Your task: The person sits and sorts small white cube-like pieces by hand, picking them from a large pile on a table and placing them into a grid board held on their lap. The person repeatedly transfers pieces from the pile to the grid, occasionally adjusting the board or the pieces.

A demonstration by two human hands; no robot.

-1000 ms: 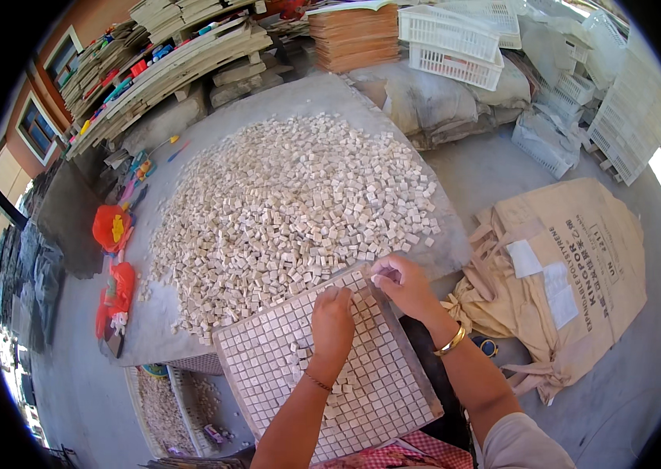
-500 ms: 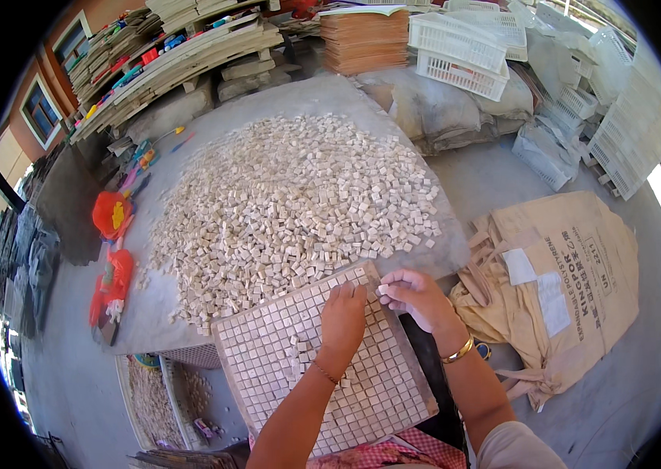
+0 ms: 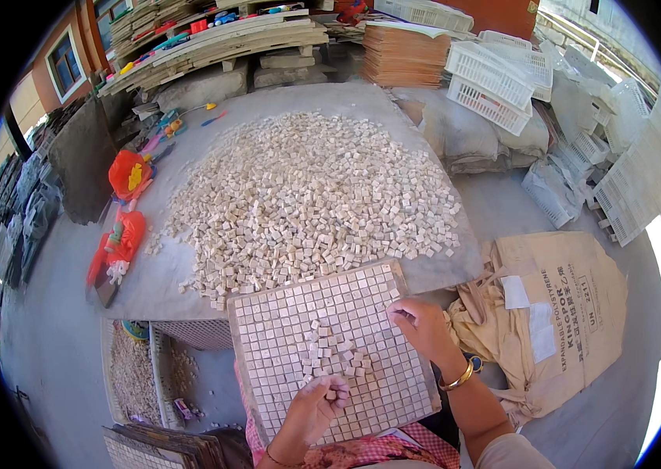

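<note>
A square tray (image 3: 410, 344) lies tilted on my lap, its grid filled with rows of small cream stone tiles. Over its lower part, my left hand (image 3: 316, 406) is closed with a small stone tile (image 3: 331, 394) at its fingertips. My right hand (image 3: 423, 328) pinches at the tray's upper right side, fingertips down on the grid; what they hold, if anything, is hidden. Several loose tiles (image 3: 321, 344) lie in a small heap on top of the grid, between my hands. Beyond the tray, a wide pile of similar tiles (image 3: 315, 195) covers much of the grey table (image 3: 381, 102).
Red plastic toys (image 3: 127, 234) lie along the table's left edge. Below left stand a crate of tiles (image 3: 160, 375) and stacked trays (image 3: 150, 449). A tan sack (image 3: 573, 305) rests at right. White crates (image 3: 495, 82) and brown stacked sheets (image 3: 405, 55) stand at the back.
My left hand has drawn back from the tray's upper edge to its lower part, uncovering the loose heap. My right hand has lowered onto the grid's right side. The view has shifted slightly.
</note>
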